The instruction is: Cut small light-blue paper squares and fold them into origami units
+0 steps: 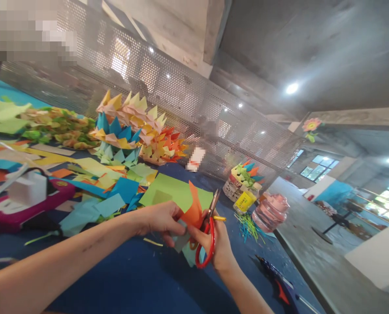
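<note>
My right hand [221, 246] is closed around red-handled scissors [210, 237], their blades pointing up and away. A thin yellow stick [219, 218], perhaps a pencil, pokes out beside the blades. Curved orange paper [194, 208] stands between my two hands, its lower edge pinched by the fingers of my left hand [166, 220]. Light blue paper [189, 255] and a greyish piece hang below, between the hands; which fingers hold them I cannot tell. Just behind lies a sheet of green paper [161, 189] on the dark blue tabletop [125, 279].
Paper scraps [106, 192] and a magenta-and-white tool [31, 198] lie at left. Folded-paper crowns [138, 126] stand at the back. To the right are a yellow-labelled jar [245, 200], a pink container [271, 211], thin paper strips [248, 226] and a glue gun [277, 279].
</note>
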Available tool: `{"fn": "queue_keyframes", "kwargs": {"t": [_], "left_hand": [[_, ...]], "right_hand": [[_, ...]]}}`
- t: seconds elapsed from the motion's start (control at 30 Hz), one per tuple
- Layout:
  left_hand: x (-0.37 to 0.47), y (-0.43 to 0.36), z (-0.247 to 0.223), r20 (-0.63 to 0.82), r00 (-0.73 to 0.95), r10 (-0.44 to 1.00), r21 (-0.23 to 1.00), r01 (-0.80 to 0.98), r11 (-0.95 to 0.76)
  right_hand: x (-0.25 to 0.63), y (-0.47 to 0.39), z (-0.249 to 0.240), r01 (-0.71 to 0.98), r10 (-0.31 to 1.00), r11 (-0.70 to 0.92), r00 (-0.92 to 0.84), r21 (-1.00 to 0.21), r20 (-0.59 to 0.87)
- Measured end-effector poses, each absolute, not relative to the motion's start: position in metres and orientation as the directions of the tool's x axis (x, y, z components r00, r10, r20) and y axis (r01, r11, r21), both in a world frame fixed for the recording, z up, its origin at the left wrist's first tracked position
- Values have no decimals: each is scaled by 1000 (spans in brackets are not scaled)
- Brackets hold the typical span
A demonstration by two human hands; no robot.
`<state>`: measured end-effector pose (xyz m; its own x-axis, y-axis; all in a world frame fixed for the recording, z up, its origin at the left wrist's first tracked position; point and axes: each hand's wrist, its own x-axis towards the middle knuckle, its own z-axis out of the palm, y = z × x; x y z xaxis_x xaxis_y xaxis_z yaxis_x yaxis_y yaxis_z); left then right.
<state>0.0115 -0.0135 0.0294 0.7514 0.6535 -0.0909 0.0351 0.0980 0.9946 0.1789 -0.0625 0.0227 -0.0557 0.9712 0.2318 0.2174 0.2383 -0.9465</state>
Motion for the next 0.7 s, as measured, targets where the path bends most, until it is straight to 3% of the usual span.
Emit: {"fn": "queue_keyframes", "kwargs": {"t": [0.13,0.2,0.4,0.53,0.7], "left_hand": [[21,-16,26,-221,622,751,930,-97,354],[26,-17,21,-226,552,803,891,-215,399],[35,-20,10,-137,444,886,866,-380,325],[38,-24,9,-47,459,887,855,-440,273],[36,-23,13,-12,432,902,840,-484,243]], "right_hand": [[180,-57,18,183,935,319,100,-930,340],[181,-56,16,172,920,335,153,-926,361],[176,-57,18,103,915,329,212,-939,344],[169,-60,19,67,914,330,227,-942,337],[167,-58,17,54,931,320,167,-946,325]]}}
